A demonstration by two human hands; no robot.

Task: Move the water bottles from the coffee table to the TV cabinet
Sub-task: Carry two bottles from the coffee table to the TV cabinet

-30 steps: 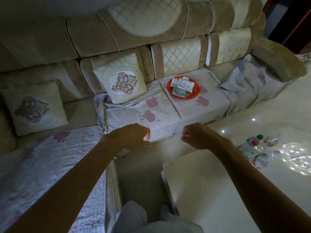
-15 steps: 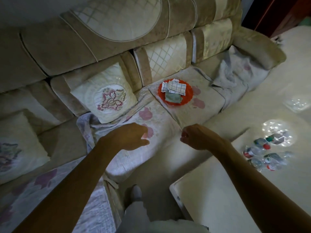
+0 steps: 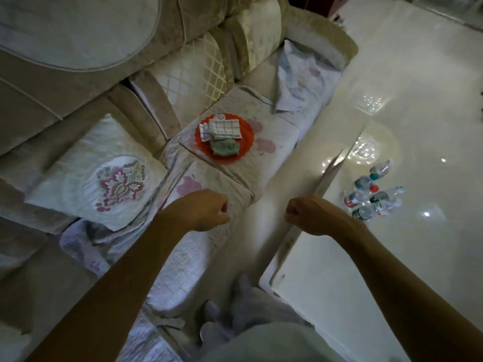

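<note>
Several clear plastic water bottles (image 3: 372, 194) with red and green caps lie in a cluster on the glossy white coffee table (image 3: 339, 283) at the right. My right hand (image 3: 311, 215) hovers over the table's left edge, fingers curled into a fist with nothing in it, a short way left of the bottles. My left hand (image 3: 201, 211) is held out over the sofa seat, its fingers curled and holding nothing. No TV cabinet is in view.
A beige sofa (image 3: 130, 74) runs along the left, with an embroidered cushion (image 3: 104, 176) and an orange plate (image 3: 224, 139) of folded cloths on the seat. A narrow strip of floor (image 3: 261, 231) separates sofa and table. My socked feet (image 3: 230, 317) show at the bottom.
The view has swung to the right and tilted, so the sofa slid left and more of the coffee table and bottles came into view. Both hands keep the same curled pose.
</note>
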